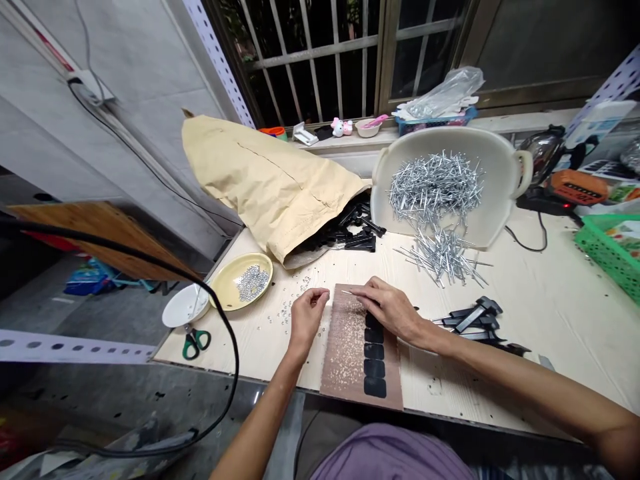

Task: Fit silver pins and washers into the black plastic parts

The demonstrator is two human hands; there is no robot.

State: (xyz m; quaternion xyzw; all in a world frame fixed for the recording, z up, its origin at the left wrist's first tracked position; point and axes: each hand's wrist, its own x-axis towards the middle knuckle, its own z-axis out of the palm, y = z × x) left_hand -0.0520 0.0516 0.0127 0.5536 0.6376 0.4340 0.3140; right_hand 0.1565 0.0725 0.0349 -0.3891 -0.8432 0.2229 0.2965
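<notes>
My right hand (393,310) pinches a thin silver nail (347,291) over the top of a brown board (340,373). Down the board's right side runs a row of black rounded pads (375,369); my right hand covers the upper ones. Just left of the board, my left hand (307,320) has thumb and forefinger pressed together, and anything between them is too small to make out. Small shiny ring-like pieces (286,312) lie scattered beside it. Several black parts with metal shafts (475,317) rest in a pile right of my right hand.
Behind the board, a paper sack (280,180) spills black parts (357,230). A tilted white basin (500,180) pours out nails (440,187). To the left are a yellow dish (225,287), a white bowl (175,310) and scissors (196,343). A black cable (233,333) loops in front.
</notes>
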